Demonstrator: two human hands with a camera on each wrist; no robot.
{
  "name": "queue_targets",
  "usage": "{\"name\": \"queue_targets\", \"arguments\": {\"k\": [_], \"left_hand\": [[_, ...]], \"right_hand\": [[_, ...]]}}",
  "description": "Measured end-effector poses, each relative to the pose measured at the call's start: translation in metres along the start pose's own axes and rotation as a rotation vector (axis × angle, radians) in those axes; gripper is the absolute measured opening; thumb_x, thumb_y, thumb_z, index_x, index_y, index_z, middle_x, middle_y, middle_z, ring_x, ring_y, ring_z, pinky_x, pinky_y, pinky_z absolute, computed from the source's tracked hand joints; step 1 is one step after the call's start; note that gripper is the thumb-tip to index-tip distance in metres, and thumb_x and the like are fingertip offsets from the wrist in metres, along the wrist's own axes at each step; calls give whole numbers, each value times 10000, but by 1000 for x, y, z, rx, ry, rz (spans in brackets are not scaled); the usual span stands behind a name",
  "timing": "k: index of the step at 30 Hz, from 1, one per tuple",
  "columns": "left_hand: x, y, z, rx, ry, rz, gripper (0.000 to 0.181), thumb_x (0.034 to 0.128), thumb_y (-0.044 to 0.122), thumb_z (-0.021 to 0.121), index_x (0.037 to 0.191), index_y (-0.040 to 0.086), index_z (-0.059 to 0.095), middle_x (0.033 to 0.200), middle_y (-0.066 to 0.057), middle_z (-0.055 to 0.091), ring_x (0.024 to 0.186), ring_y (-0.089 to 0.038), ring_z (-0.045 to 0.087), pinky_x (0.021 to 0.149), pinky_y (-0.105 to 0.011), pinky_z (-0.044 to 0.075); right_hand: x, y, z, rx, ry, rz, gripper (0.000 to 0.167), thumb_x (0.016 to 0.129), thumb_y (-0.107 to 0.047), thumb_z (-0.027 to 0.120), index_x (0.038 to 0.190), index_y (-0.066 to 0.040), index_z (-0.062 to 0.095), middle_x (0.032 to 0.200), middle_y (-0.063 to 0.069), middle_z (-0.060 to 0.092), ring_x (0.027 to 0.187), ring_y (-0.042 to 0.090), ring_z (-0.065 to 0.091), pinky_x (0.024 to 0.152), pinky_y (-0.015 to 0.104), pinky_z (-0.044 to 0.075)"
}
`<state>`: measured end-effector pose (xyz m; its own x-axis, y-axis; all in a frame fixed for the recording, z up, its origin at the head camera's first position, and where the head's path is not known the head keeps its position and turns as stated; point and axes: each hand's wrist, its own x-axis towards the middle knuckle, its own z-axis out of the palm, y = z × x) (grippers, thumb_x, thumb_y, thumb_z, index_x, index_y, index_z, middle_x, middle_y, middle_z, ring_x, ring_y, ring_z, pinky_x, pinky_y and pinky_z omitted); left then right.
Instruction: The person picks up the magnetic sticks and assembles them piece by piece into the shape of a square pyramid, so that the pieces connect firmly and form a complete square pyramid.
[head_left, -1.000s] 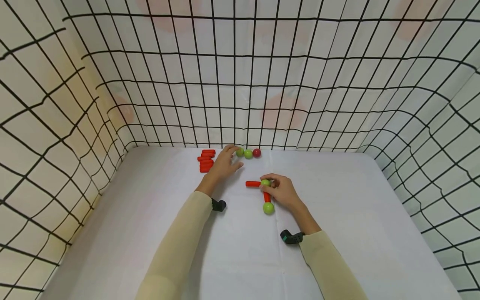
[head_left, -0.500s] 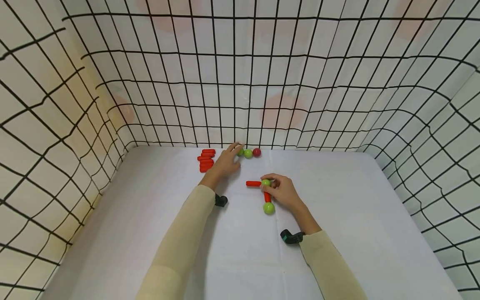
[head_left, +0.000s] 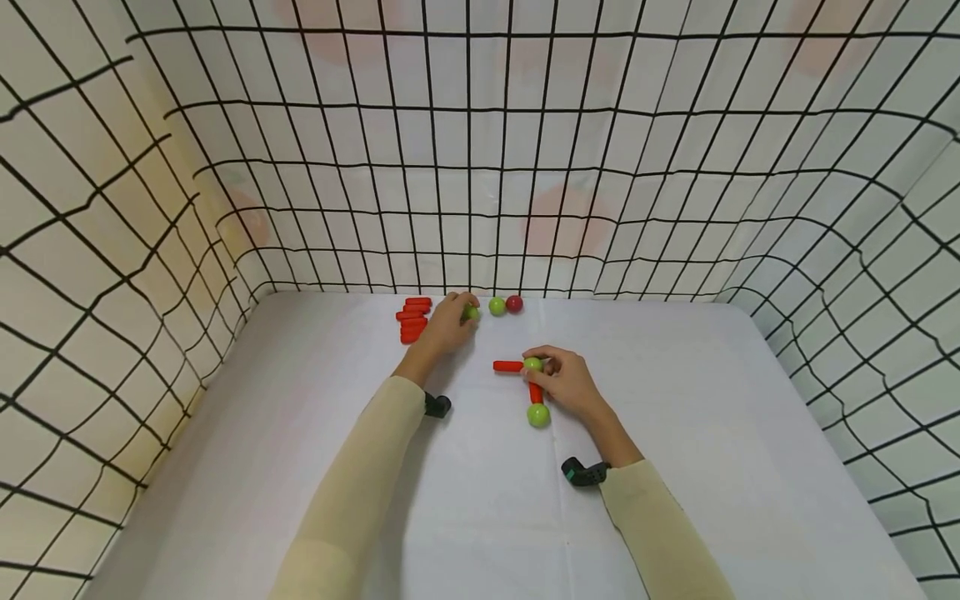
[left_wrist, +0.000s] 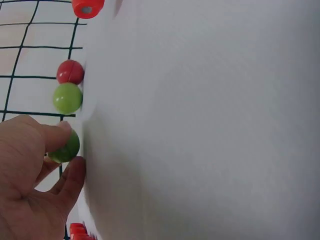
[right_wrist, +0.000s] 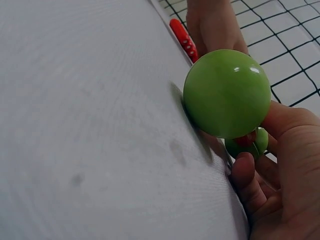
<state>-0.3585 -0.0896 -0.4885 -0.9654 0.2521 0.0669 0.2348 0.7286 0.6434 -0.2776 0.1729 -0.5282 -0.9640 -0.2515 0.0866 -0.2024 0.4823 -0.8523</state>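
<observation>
At the back of the table my left hand (head_left: 447,325) pinches a green ball (left_wrist: 69,148) between thumb and fingers. My right hand (head_left: 568,383) grips a second green ball (head_left: 532,364) at the corner of a joined piece nearer the middle. From that corner a red stick (head_left: 507,367) points left. Another red stick (head_left: 535,393) runs toward the front and ends in a green ball (head_left: 538,415). Seen from the right wrist, this end ball (right_wrist: 227,94) looms large and partly hides the corner ball (right_wrist: 262,141) behind it.
A green ball (head_left: 497,307) and a red ball (head_left: 514,304) lie side by side near the back edge. Left of my left hand is a stack of several red sticks (head_left: 412,323). Black grid netting (head_left: 468,171) rises behind the white table (head_left: 675,417) and along both sides.
My left hand reached over the leftmost green ball at the back, took hold of it and drew it slightly left, away from its neighbour. The right hand has stayed on the joined piece.
</observation>
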Motion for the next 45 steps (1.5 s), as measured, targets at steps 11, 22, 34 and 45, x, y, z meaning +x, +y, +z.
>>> {"name": "queue_targets", "arguments": {"k": [11,22,34,45], "left_hand": [[-30,-9,-8,-107,-52,92,368,953,144,738,1299,74,633,1239,-107,622,1108,-281,669,1001,-377,572],[-61,-10,-4,-250,-115,133,379,906,171,807,1265,108,704,1205,-34,712,1125,-195,667,1020,-335,567],[-76,-9,13,-308,-117,137,377,912,189,803,1273,136,708,1183,3,732,1081,-143,688,1008,-301,568],[-75,-8,18,-280,-109,143,388,918,218,798,1288,146,704,1178,4,732,1043,-140,686,990,-298,576]], "right_hand": [[-1,-2,-1,5,18,22,313,930,-266,781,1222,-171,720,738,61,580,524,203,533,490,243,453],[-2,-1,-2,19,32,38,306,931,-275,783,1214,-180,716,717,58,588,513,200,533,486,246,434],[-4,-3,-3,15,33,22,320,932,-284,781,1220,-160,720,701,53,580,514,187,519,485,242,426],[-4,-8,-3,16,33,12,328,927,-273,783,1222,-142,722,716,61,593,522,188,519,488,243,439]]}}
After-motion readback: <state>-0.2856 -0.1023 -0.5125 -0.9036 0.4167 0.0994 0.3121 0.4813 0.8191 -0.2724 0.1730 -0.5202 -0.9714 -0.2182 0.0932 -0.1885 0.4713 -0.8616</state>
